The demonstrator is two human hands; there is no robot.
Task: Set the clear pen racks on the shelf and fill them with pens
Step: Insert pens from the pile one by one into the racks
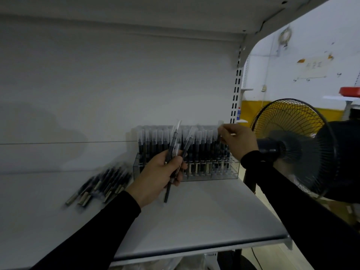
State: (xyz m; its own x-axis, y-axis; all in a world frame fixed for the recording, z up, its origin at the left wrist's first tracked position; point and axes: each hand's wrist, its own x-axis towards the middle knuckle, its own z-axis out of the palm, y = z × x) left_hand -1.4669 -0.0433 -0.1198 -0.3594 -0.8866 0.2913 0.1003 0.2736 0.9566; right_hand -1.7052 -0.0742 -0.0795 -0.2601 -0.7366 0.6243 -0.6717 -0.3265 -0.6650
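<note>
A clear pen rack (232, 171) stands on the white shelf (204, 217) against the back panel, packed with upright dark pens with clear caps. My left hand (155, 177) is in front of the rack, shut on a few pens (176, 145) that fan upward. My right hand (238, 142) is at the rack's upper right corner, pinching the clear cap of one pen (220, 126) at the right end of the row. A loose pile of pens (101, 185) lies on the shelf to the left of the rack.
An upper shelf (136, 8) hangs overhead. A slotted upright (235, 94) marks the shelf's right end. A standing fan (292, 145) with a black cage is close on the right, just behind my right arm.
</note>
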